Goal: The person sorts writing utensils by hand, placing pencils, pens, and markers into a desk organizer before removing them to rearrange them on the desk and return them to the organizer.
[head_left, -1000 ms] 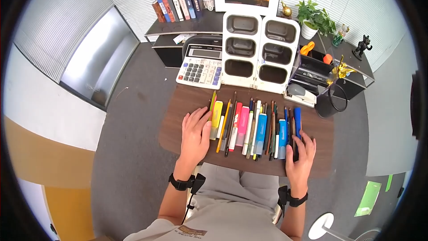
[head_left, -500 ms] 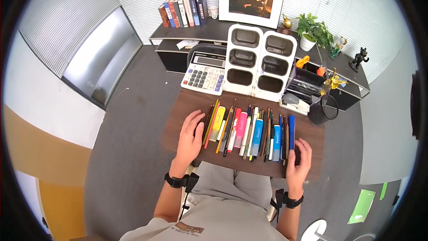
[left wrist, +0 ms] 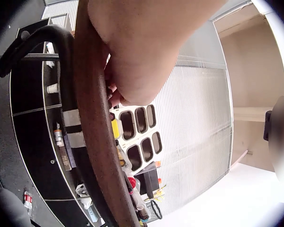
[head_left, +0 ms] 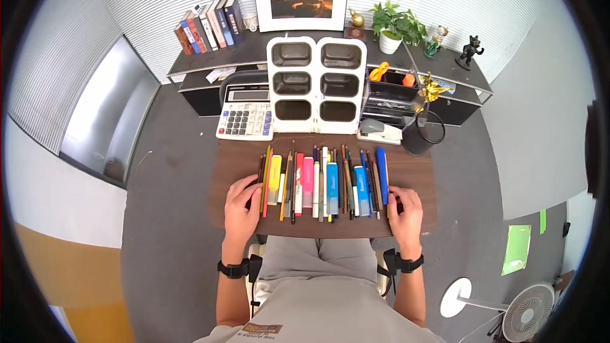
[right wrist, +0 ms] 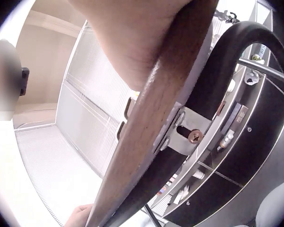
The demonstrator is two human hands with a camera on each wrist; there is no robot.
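Note:
A long row of pens, pencils and highlighters lies side by side on the brown wooden tabletop (head_left: 419,181). At the row's left end my left hand (head_left: 242,211) rests, fingertips right at the dark pencils (head_left: 260,171), beside a yellow highlighter (head_left: 274,178). Its fingers are relaxed and grip nothing. At the other end my right hand (head_left: 405,211) touches the edge of the row near a thick blue marker (head_left: 382,171), fingers loosely bent. Between them lie a pink highlighter (head_left: 308,181) and two blue highlighters, one at centre (head_left: 332,181). Both wrist views show mostly the hand's heel over the table edge.
Behind the row stand a calculator (head_left: 244,121), a white organizer with dark compartments (head_left: 316,105), a stapler (head_left: 380,131) and a black mesh pen cup (head_left: 414,143). A black desk caddy (head_left: 391,92) holds orange-handled items. Beyond is a shelf with books (head_left: 210,25) and a plant (head_left: 394,25).
My right hand was on the row's right end, drew slightly away, and is back against it. My left hand has come in against the left end. The pens sit closer together; the head view has shifted.

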